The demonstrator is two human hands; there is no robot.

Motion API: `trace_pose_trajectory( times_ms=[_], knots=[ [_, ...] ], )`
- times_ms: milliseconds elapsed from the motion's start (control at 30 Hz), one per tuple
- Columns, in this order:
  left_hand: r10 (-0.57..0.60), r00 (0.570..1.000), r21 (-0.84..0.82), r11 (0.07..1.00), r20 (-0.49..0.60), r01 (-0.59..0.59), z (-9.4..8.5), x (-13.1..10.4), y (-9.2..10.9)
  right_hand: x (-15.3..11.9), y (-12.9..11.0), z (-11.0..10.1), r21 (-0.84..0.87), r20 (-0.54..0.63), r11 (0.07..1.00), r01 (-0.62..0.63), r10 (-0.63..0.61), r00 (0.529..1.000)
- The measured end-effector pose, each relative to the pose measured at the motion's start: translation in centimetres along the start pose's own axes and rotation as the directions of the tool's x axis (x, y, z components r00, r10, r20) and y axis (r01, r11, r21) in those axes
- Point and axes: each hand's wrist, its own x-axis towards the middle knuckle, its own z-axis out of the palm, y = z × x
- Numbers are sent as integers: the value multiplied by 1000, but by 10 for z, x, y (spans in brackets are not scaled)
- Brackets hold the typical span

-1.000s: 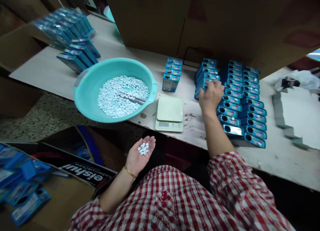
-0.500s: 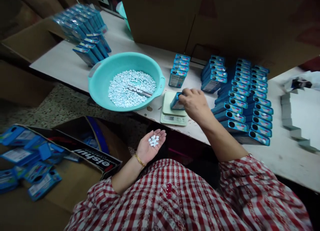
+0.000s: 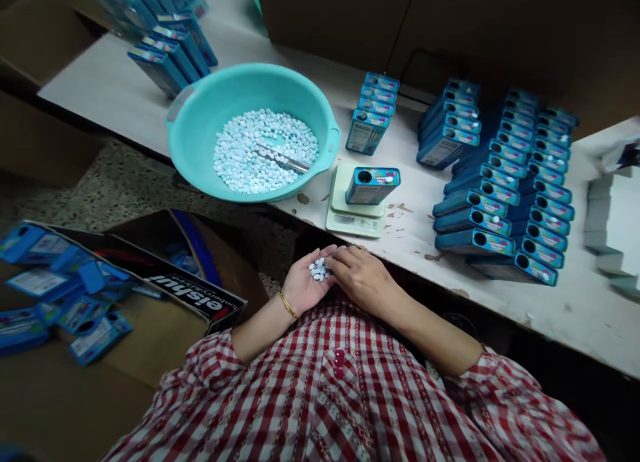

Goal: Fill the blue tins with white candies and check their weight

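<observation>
My left hand [image 3: 309, 282] is palm up and cupped, with a small pile of white candies [image 3: 319, 269] resting in it. My right hand [image 3: 361, 275] touches the edge of that pile, its fingertips together over the left palm; what it pinches is hidden. A blue box [image 3: 373, 186] with a round hole in its top stands on the pale green scale [image 3: 356, 223], beyond my hands. Left of the scale, a turquoise basin [image 3: 250, 85] holds many white candies and a metal scoop [image 3: 283, 159].
Rows of blue boxes [image 3: 493, 242] stand on the white table [image 3: 530, 315] at the right, more [image 3: 367, 132] behind the scale and at the back left. At the lower left, an open carton [image 3: 165, 355] holds loose blue boxes.
My right hand has let go of the box on the scale and come down to the candies in my left palm. The view has shifted, so the table appears higher.
</observation>
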Motion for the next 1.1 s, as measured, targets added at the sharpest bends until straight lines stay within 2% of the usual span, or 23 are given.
trace_pose_trajectory(
  times_ms=[33, 100, 133, 167, 200, 233, 267, 300, 333, 367, 400, 467, 600, 667, 767, 800, 833, 900, 967, 1000, 1033, 1067, 1100],
  knots=[
    [-10, 1000, 9, 1000, -1, 10, 0, 0, -1, -2, -2, 4, 20, -7, 1000, 1, -1, 1000],
    [-6, 1000, 7, 1000, 12, 6, -1, 0, -3, -6, 5, 5, 87, -95, 996, -35, 44, 995],
    [1, 1000, 0, 1000, 16, -1, -1, 0, -2, -9, 15, 3, 135, -174, 987, -83, 106, 979],
    [11, 1000, -7, 1000, 15, -11, -1, -1, -2, -11, 28, 0, 190, -271, 970, -154, 202, 941],
    [23, 1000, -13, 1000, 10, -23, -1, -2, 0, -13, 43, -3, 256, -372, 938, -235, 320, 872],
    [36, 999, -18, 999, 0, -36, -1, -2, 2, -14, 60, -5, 330, -458, 892, -307, 436, 775],
    [51, 999, -20, 999, -9, -51, 0, -3, 4, -14, 77, -6, 406, -519, 841, -358, 534, 667],
    [69, 997, -22, 997, -17, -69, 1, -3, 7, -13, 94, -6, 479, -543, 793, -377, 605, 583],
    [88, 996, -26, 996, -20, -89, 3, -3, 11, -12, 109, -5, 540, -543, 756, -371, 649, 533],
    [107, 994, -30, 994, -21, -108, 5, -2, 14, -9, 122, -3, 587, -527, 729, -352, 674, 518],
    [128, 992, -33, 991, -21, -129, 7, -1, 18, -5, 133, 1, 621, -504, 713, -325, 681, 532],
    [169, 985, -38, 985, -13, -170, 13, 2, 24, 5, 146, 8, 664, -456, 697, -271, 664, 593],
    [223, 974, -38, 974, 39, -222, 35, 8, 31, 23, 149, 18, 723, -401, 669, -171, 609, 684],
    [249, 967, -39, 968, 54, -247, 55, 6, 36, 28, 145, 13, 744, -382, 649, -159, 609, 695],
    [366, 928, -17, 931, 74, -366, 90, -5, 59, 35, 140, -10, 727, -431, 672, -143, 609, 666],
    [435, 896, 7, 899, 95, -437, 101, -9, 71, 38, 138, -22, 698, -473, 704, -129, 589, 655],
    [521, 845, 42, 848, 120, -528, 109, -13, 85, 42, 135, -34, 654, -519, 747, -116, 555, 650],
    [725, 675, 131, 662, 139, -738, 121, -16, 114, 53, 129, -58, 519, -606, 848, -109, 455, 653],
    [879, 466, 234, 434, 102, -870, 124, -14, 135, 69, 120, -78, 328, -661, 935, -131, 326, 676],
    [900, 429, 262, 396, 81, -880, 124, -11, 141, 77, 115, -85, 223, -672, 964, -143, 259, 694],
    [898, 434, 261, 404, 67, -877, 124, -7, 144, 86, 110, -90, 123, -673, 981, -151, 194, 713],
    [875, 481, 239, 454, 63, -858, 123, -3, 144, 94, 105, -94, 35, -664, 988, -151, 136, 735],
    [828, 556, 204, 534, 72, -821, 123, 1, 142, 102, 100, -97, -44, -646, 989, -144, 81, 759]
  ],
)
